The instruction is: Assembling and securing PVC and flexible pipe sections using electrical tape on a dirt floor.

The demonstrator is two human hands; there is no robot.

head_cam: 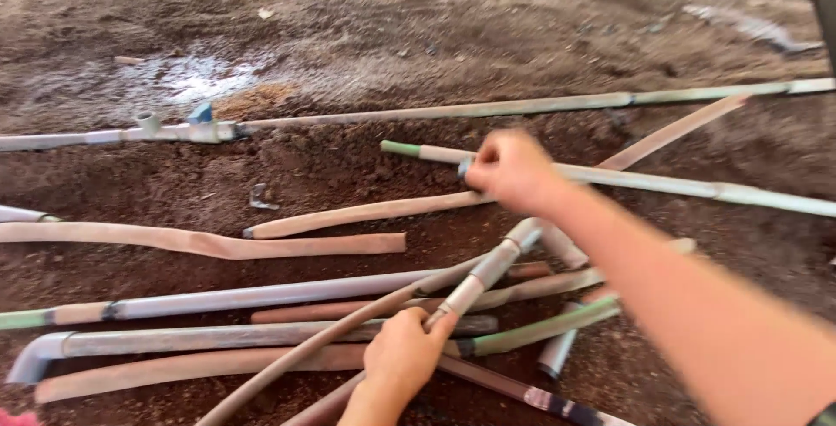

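1. Gripping low in the view, the left hand is closed around a short mud-stained pipe that slants up to the right and ends in an elbow fitting.
2. Reaching out over the pile, the right hand is curled in a closed grip on the long green-tipped pipe, which lies across the dirt floor beyond the elbow; motion blur hides how tight the hold is.
3. To handle this well, I judge the left grip should stay firm near the short pipe's lower end so the elbow does not twist.
4. The long pipe is best kept level and guided by its near end, clear of the flat tan hoses lying alongside.
5. A wet patch lies well apart, behind the valved pipe.
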